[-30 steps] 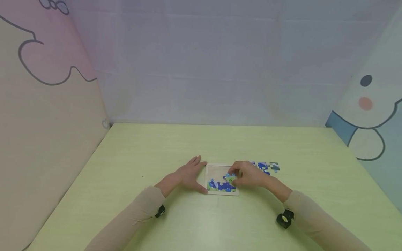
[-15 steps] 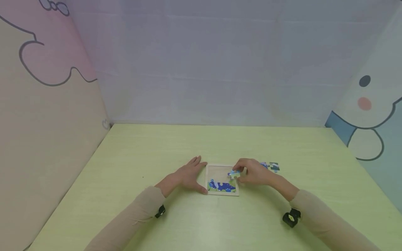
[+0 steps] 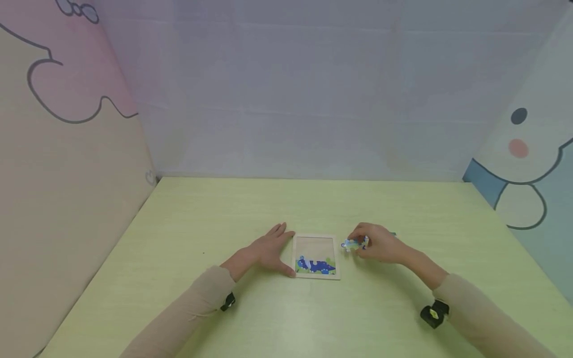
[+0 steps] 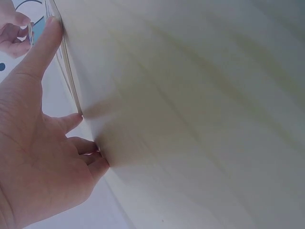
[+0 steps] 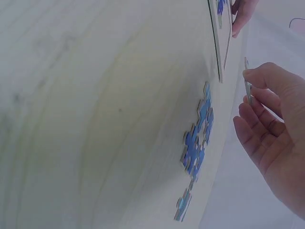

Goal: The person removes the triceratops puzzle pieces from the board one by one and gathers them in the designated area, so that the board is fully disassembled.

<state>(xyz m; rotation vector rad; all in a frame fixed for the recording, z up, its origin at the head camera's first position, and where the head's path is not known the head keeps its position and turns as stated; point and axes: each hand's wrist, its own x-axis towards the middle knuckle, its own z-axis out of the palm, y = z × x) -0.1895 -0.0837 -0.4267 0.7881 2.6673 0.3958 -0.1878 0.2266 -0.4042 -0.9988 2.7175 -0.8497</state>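
My left hand [image 3: 270,251] lies spread at the left side of a square wooden puzzle frame [image 3: 337,267], thumb and forefinger touching its rim. Along the near part of the frame, fitted pieces form a blue dinosaur picture [image 3: 315,266]; the far part shows bare board. To the right of the frame, my right hand [image 3: 378,243] pinches a puzzle piece [image 5: 248,88] between thumb and fingers. The right wrist view has this piece edge-on, above the table. Below it lie several loose blue puzzle pieces [image 5: 193,148], mostly hidden by the hand in the head view.
The pale yellow-green table [image 3: 215,209] extends around the frame. A grey-lilac cloth wall [image 3: 286,99] stands behind it, with cartoon-printed panels at left and right. Each wrist carries a black strap-on device [image 3: 435,313].
My right hand has lifted the puzzle piece away from the frame and moved right with it, over the loose pieces. My left hand and the frame have stayed in place.
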